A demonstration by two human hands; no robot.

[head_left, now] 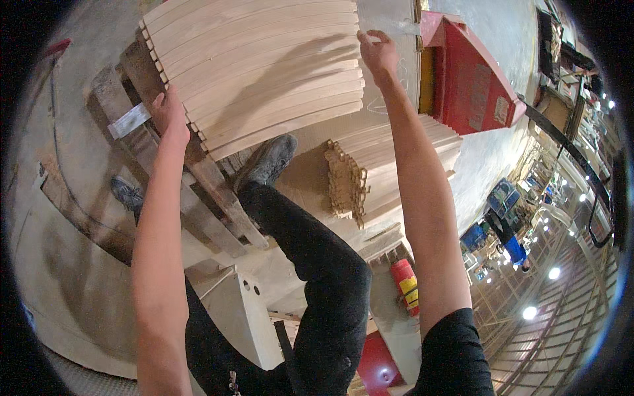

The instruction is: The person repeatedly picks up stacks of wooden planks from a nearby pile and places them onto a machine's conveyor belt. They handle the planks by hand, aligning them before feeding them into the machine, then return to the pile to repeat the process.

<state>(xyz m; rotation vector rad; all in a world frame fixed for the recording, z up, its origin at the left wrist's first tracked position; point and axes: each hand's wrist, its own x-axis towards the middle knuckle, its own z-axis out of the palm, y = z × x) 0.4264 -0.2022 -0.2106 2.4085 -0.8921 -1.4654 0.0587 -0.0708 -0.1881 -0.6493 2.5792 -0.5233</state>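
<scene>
A broad layer of pale wooden slats (264, 72) lies side by side in front of me, with notched ends showing along its left edge. My left hand (170, 113) is closed at the lower left ends of these slats, its fingers partly hidden by the edge. At the upper right ends is my right hand (379, 53), fingers bent and apart, the fingertips at the slat edge. An arm-and-hand shadow falls across the wood. Beneath the layer's left side is a worn wooden pallet (214, 178). To the right, below my right forearm, sits a second stack of slats (383, 165).
A red metal machine part (472, 79) stands at the right. My shoe (267, 162) is beside the pallet. Lower down are a pale box with round holes (241, 310) and a red-and-yellow cylinder (405, 287). A person in blue (514, 249) is far off at the right.
</scene>
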